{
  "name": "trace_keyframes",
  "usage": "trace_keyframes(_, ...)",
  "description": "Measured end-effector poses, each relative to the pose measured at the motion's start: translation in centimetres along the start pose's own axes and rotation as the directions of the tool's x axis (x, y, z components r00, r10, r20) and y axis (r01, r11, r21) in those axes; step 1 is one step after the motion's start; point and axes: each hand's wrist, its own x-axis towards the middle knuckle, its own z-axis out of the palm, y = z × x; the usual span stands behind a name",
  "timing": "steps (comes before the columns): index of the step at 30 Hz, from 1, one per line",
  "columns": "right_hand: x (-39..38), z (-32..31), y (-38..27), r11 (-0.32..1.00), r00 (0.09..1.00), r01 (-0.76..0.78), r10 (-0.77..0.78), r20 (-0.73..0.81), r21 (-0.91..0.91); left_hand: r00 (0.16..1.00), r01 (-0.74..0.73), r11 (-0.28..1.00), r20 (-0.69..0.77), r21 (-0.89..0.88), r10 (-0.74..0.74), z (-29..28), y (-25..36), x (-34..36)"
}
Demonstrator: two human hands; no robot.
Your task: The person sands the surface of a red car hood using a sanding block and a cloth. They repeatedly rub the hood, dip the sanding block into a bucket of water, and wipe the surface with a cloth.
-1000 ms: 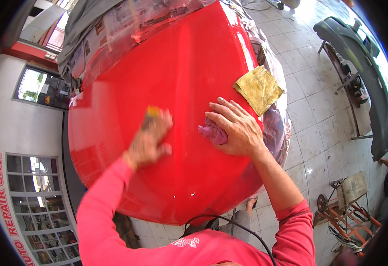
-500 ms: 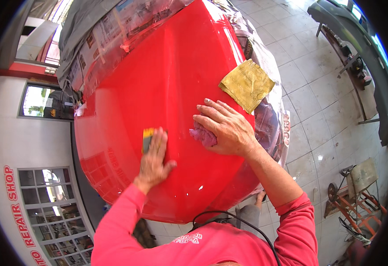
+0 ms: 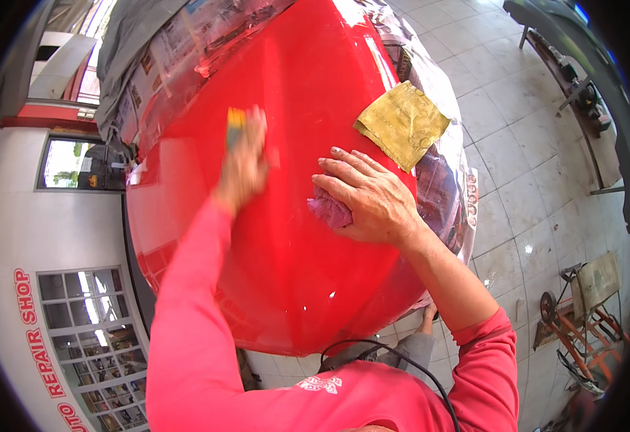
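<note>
Motion is blurring the left hand [image 3: 244, 164], and its fingers are covering much of the yellow-and-grey block [image 3: 236, 131], so whether they are grasping it or only pressing on it I cannot tell. The block is sitting left of the centre crease on the red hood [image 3: 297, 252], toward its far part. The right hand [image 3: 374, 199] is resting nearer, right of the crease, fingers stretched out; its palm is hiding part of a pink cloth [image 3: 329, 209] and its thumb is not showing, so a grip on the cloth I cannot tell. A yellow sheet [image 3: 403, 124] is lying just beyond this hand, overlapping the hood's right edge and the masking [image 3: 430, 79]. Farther right, the dark rim is cutting off a grey bumper [image 3: 617, 119]; an orange cart [image 3: 590, 320] is standing nearer on the tiles [image 3: 498, 191]. A black cable [image 3: 408, 358] is crossing the person's shirt [image 3: 401, 392], nearest the camera.
</note>
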Motion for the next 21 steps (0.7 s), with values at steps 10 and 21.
trace_keyframes(10,0.8,0.9,-2.9,1.000,0.998,0.014,-0.013,0.060,-0.014,0.987,-0.164,0.929,0.052,0.331,0.155,-2.0,-14.1,1.9)
trace_keyframes(21,19.1,6.6,-5.3,0.977,0.974,0.208,-0.211,-0.078,-0.035,0.985,0.170,0.985,-0.043,0.041,-0.169,-1.9,6.5,-11.5)
